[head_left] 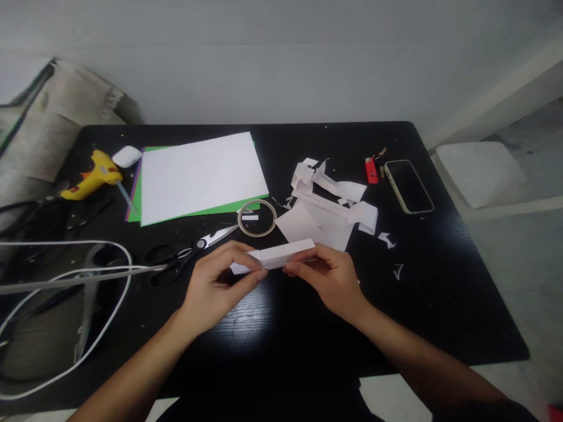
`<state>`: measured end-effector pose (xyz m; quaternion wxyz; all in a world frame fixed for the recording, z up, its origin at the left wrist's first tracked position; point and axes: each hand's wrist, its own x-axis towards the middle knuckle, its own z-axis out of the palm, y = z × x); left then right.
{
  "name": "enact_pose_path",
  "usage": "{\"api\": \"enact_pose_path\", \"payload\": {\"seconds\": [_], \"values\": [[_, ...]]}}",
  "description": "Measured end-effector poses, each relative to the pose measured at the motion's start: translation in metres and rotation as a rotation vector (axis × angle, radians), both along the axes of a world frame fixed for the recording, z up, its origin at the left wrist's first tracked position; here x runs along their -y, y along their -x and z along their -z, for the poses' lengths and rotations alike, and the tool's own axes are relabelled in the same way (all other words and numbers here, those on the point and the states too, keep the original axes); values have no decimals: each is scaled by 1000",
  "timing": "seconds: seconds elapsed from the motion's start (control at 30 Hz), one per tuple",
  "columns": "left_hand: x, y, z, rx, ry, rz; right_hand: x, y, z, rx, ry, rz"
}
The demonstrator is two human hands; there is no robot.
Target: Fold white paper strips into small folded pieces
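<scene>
Between my two hands is a narrow box-like strip of folded white paper [281, 254], raised a little above the black table. My left hand [222, 275] pinches its left end between thumb and fingers. At the other end, my right hand [328, 274] grips it with the thumb at the near lower edge. A pair of scissors [202, 243] with black handles lies just beyond my left hand, blades angled toward a roll of tape [257, 218]. Cut and crumpled white paper scraps [325, 220] lie beyond my right hand.
A white sheet [202, 176] tops green paper [261, 196] at the back left. Beside it lie a yellow glue gun [94, 176] and a white case [127, 156]. White cable [127, 293] loops at the left. A red lighter [371, 170] and a phone [408, 186] lie at the right.
</scene>
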<state>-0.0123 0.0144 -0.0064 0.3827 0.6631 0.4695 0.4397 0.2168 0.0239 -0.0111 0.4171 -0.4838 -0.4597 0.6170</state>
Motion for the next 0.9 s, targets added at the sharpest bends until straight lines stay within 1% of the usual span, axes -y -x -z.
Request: {"api": "enact_pose_path", "payload": {"seconds": [0.1, 0.13, 0.23, 0.3, 0.37, 0.43, 0.47, 0.53, 0.57, 0.63, 0.7, 0.77, 0.9], "values": [[3, -6, 5, 160, 154, -101, 2, 3, 2, -77, 35, 94], [4, -8, 6, 204, 204, -117, 2, 4, 2, -106, 54, 126], [6, -14, 9, 319, 320, -102, 3, 7, 3, -168, 124, 186], [6, -17, 9, 355, 348, -85, 2, 8, 3, -176, 176, 178], [7, -18, 10, 338, 326, -94, 3, 10, 4, -181, 208, 134], [7, -19, 9, 282, 289, -104, 3, 11, 5, -179, 220, 45], [7, -20, 9, 250, 281, -96, 4, 11, 5, -170, 229, -20], [8, -20, 7, 198, 288, -52, 4, 11, 5, -145, 239, -73], [9, -20, 6, 186, 299, -25, 4, 11, 5, -138, 242, -69], [10, -20, 4, 180, 313, 24, 3, 11, 5, -145, 235, -14], [10, -19, 4, 168, 301, 45, 2, 11, 5, -159, 219, 39], [10, -17, 6, 93, 250, 15, 2, 12, 5, -158, 200, 63], [9, -14, 11, -135, 101, -120, 7, 13, 5, -136, 111, 97]]}}
